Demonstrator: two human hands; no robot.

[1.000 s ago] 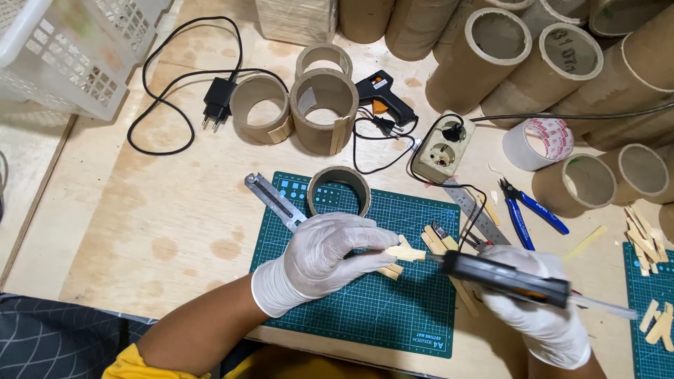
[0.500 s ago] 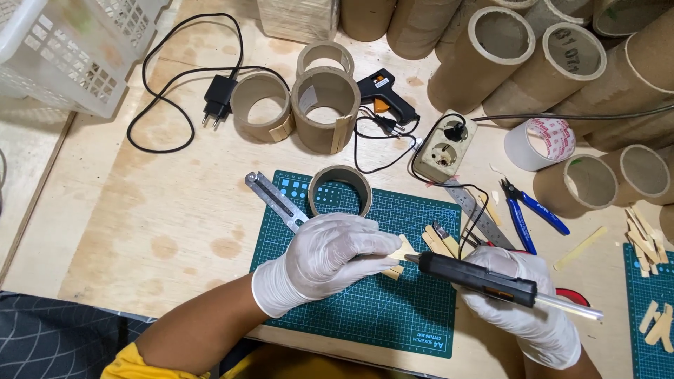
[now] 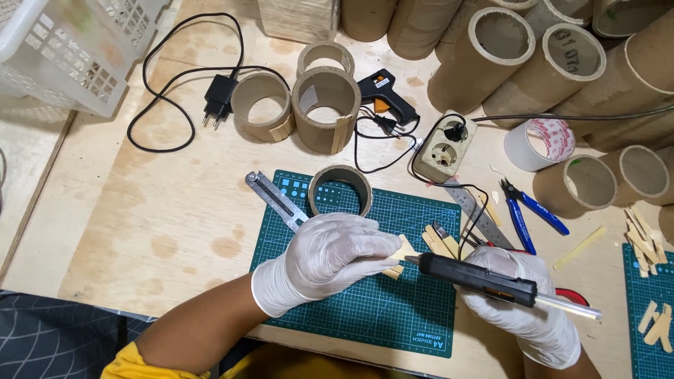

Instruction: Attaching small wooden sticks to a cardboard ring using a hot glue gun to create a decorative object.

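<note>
Two tube rings [image 3: 295, 107] w/ sticks glued on; third ring [image 3: 340, 191] bare. Left hand [image 3: 330, 256] grip pinching stick [image 3: 403, 250], right hand [image 3: 516, 298] grip wrapped round glue gun [image 3: 477, 278], nozzle at stick.

Left hand [image 3: 330, 260] covers most of the wooden stick [image 3: 405, 250]; only its pale tip shows. Nozzle-to-stick contact is too small to judge, possibly touching. Right hand [image 3: 523, 305] hides the glue gun [image 3: 477, 278] trigger and grip. Second green mat [image 3: 649, 309] is cut off by the right edge, white basket [image 3: 63, 56] by the left and top edges. Cardboard tubes [image 3: 597, 63] run off the top.
</note>
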